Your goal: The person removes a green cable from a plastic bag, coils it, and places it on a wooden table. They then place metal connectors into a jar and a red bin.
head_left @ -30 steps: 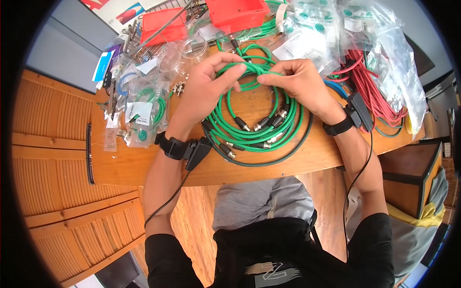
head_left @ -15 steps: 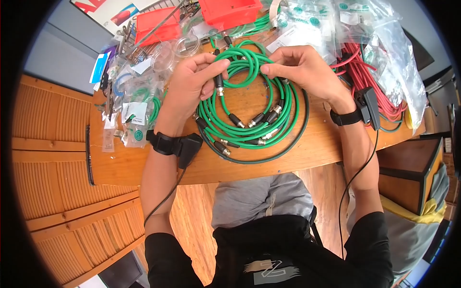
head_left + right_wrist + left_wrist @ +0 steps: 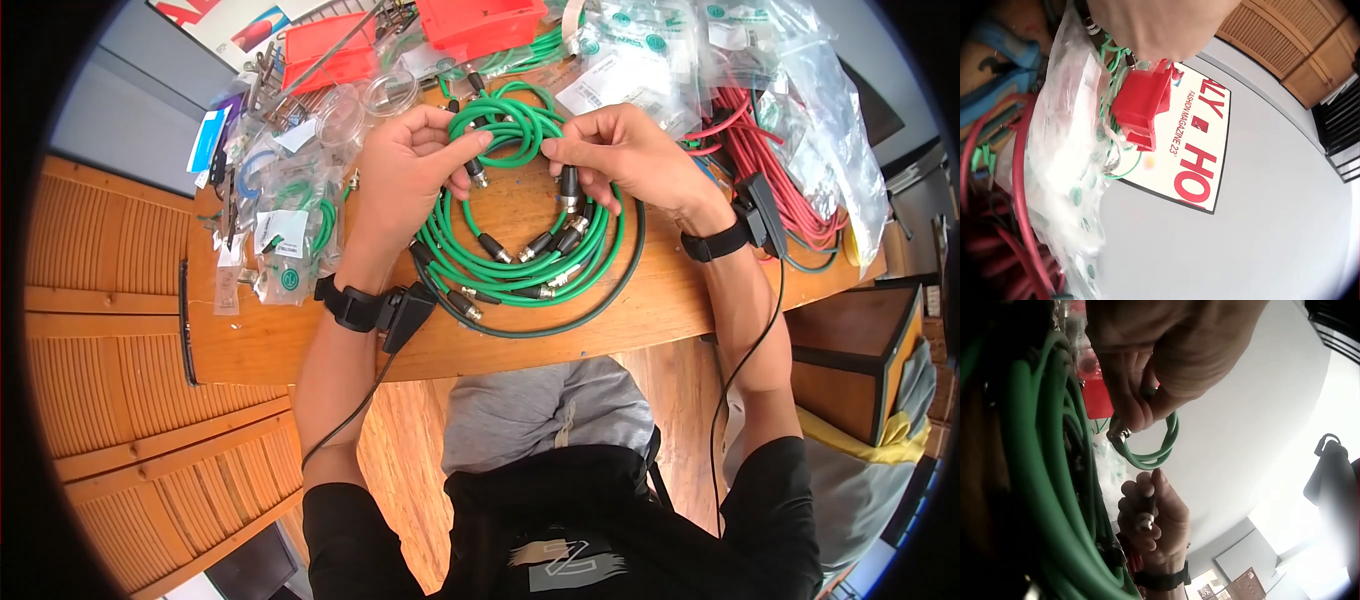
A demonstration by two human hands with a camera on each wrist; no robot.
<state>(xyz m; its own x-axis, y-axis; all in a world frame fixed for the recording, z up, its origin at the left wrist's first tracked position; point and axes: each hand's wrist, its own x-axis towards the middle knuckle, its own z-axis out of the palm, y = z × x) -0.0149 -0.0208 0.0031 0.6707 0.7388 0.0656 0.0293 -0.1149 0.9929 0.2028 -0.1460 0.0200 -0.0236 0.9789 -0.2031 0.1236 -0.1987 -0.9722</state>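
Our left hand and right hand pinch the small green coil from opposite sides | likely keeping its loops together | larger coil lies on worktop

We find the head view bright, its fisheye bowing the counter inside black corners. In the left wrist view, glare whitens the lower right and the near green cable looks dim; in our right wrist view, the plastic bag washes out.
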